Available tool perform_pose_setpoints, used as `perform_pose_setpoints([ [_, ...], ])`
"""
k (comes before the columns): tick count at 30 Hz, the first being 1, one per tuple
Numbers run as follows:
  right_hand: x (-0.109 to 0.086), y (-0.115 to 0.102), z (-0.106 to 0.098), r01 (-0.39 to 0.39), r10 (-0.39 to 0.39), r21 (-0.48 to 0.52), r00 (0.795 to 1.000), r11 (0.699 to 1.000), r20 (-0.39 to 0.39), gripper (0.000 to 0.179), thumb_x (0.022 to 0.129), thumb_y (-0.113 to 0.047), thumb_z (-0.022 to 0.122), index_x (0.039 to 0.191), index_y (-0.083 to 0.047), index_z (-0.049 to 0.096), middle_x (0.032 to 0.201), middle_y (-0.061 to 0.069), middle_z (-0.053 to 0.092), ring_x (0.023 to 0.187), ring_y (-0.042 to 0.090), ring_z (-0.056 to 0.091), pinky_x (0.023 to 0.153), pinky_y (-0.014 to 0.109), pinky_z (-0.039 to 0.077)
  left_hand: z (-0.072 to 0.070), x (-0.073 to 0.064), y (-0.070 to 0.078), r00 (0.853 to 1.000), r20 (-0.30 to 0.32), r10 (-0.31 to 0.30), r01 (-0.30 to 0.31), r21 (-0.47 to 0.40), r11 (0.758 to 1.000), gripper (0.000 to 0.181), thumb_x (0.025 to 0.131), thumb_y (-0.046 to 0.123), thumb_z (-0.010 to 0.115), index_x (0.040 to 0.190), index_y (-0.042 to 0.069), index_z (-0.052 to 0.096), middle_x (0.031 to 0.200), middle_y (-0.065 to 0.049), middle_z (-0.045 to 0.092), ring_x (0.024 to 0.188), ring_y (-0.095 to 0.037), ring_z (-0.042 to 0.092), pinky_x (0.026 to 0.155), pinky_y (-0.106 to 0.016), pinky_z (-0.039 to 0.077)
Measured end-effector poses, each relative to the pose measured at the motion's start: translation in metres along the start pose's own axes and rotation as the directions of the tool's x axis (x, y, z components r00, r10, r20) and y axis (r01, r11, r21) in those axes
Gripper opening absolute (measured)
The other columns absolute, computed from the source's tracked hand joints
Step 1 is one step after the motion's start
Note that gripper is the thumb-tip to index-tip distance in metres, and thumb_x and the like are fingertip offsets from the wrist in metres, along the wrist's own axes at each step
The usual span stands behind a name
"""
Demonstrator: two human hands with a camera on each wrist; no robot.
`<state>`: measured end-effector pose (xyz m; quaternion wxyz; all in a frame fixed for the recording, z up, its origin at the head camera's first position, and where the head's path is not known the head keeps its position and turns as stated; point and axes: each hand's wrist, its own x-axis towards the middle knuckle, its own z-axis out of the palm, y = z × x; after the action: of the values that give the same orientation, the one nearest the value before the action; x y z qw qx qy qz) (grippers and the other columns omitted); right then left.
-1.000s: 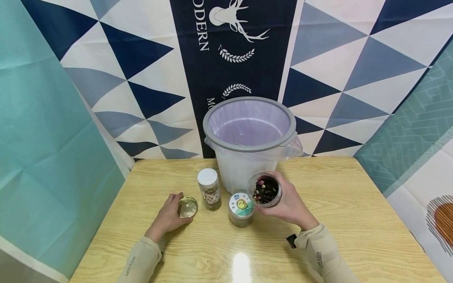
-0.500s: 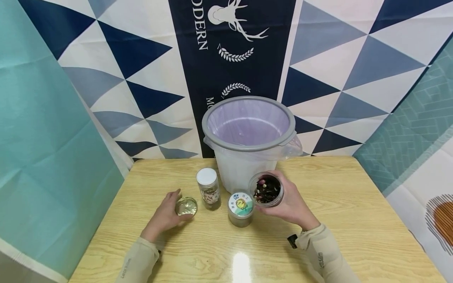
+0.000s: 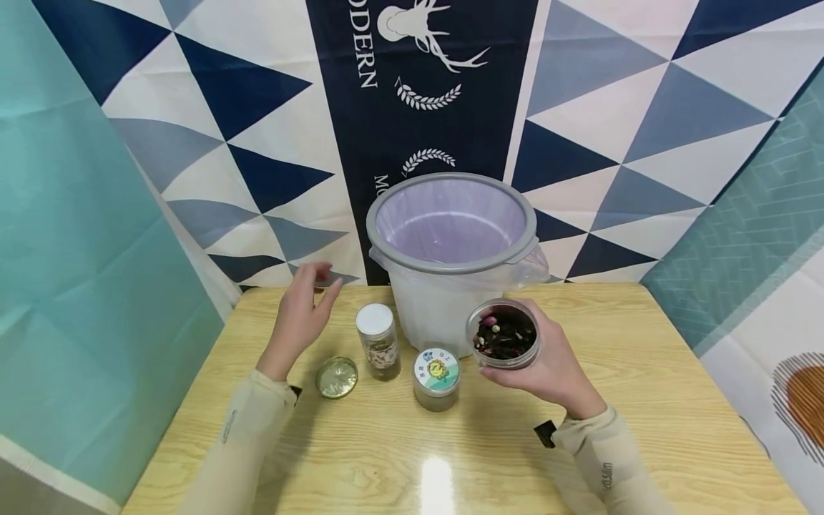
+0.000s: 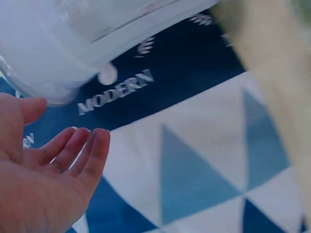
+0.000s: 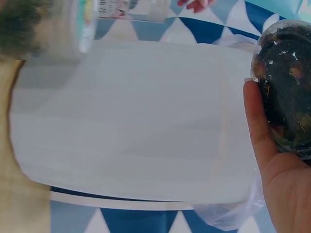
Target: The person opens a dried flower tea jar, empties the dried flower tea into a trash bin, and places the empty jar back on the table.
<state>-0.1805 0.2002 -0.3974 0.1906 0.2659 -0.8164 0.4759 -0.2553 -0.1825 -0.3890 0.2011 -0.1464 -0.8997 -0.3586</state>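
Observation:
My right hand grips an open clear jar beside the bin's front, its mouth tilted toward the camera. Inside sits a dark dried mix like loose tea with a few pink buds. In the right wrist view, fingers lie along the side of this jar. My left hand hovers over the table's back left with nothing in it, fingers loosely bent and thumb apart; the left wrist view shows the same hand. Below it a round gold-rimmed lid lies flat on the wood.
A tall clear jar with a white cap stands right of the lid. Beside it is a short jar with a printed sunflower top. The white bin, lined with a purple bag, stands at the table's back against patterned cloth.
My left hand has let go of the lid, leaving it on the table, and risen toward the back. The right hand has shifted the jar slightly right.

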Motion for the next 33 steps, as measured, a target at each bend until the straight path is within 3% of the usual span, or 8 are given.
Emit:
perform_pose_setpoints([
  [7, 0.011, -0.018, -0.017, 0.042, -0.043, -0.004, 0.998, 0.999, -0.041, 0.094, 0.053, 0.001, 0.097, 0.138, -0.004, 0.056, 0.125, -0.004, 0.066, 0.115, 0.000, 0.060, 0.098, 0.013, 0.046, -0.010, 0.047, 0.030, 0.994, -0.061, 0.085, -0.086, -0.020, 0.996, 0.044, 0.109, 0.032, 0.052, 0.141, 0.002, 0.051, 0.135, -0.019, 0.055, 0.118, -0.034, 0.061, 0.099, -0.049, 0.054],
  [15, 0.044, -0.041, -0.047, 0.114, -0.117, -0.025, 0.984, 0.993, -0.137, 0.096, 0.047, 0.008, 0.095, 0.135, 0.000, 0.058, 0.124, -0.010, 0.064, 0.113, 0.004, 0.060, 0.099, 0.016, 0.045, -0.012, 0.084, 0.049, 0.989, 0.002, 0.150, -0.149, 0.128, 0.980, 0.056, 0.110, 0.051, 0.035, 0.148, 0.011, 0.050, 0.150, -0.011, 0.049, 0.125, -0.032, 0.059, 0.099, -0.053, 0.051],
  [20, 0.073, -0.048, -0.068, 0.082, -0.095, -0.081, 0.979, 0.993, -0.179, 0.092, 0.052, 0.006, 0.094, 0.136, -0.007, 0.060, 0.124, -0.013, 0.064, 0.113, 0.003, 0.060, 0.099, 0.016, 0.043, -0.009, 0.103, 0.058, 0.992, 0.049, 0.119, -0.125, 0.143, 0.982, 0.056, 0.111, 0.050, 0.034, 0.149, 0.012, 0.050, 0.150, -0.010, 0.049, 0.120, -0.029, 0.060, 0.100, -0.050, 0.050],
  [26, 0.111, -0.045, -0.084, -0.010, 0.008, -0.014, 0.987, 1.000, -0.162, 0.086, 0.064, 0.003, 0.092, 0.140, -0.015, 0.056, 0.126, -0.007, 0.063, 0.115, 0.010, 0.059, 0.096, 0.016, 0.046, -0.003, 0.122, 0.071, 0.989, 0.067, 0.132, -0.140, 0.136, 0.981, 0.046, 0.111, 0.037, 0.039, 0.144, 0.010, 0.056, 0.147, -0.010, 0.054, 0.134, -0.031, 0.053, 0.111, -0.052, 0.045],
  [33, 0.130, -0.021, -0.083, -0.124, 0.123, 0.001, 0.986, 0.992, -0.113, 0.081, 0.073, -0.007, 0.092, 0.143, -0.017, 0.052, 0.126, -0.009, 0.059, 0.115, 0.010, 0.056, 0.092, 0.015, 0.045, 0.008, 0.137, 0.081, 0.981, 0.195, -0.005, -0.024, 0.145, 0.989, 0.061, 0.108, 0.042, 0.037, 0.158, 0.008, 0.040, 0.162, -0.014, 0.040, 0.148, -0.035, 0.041, 0.121, -0.051, 0.035],
])
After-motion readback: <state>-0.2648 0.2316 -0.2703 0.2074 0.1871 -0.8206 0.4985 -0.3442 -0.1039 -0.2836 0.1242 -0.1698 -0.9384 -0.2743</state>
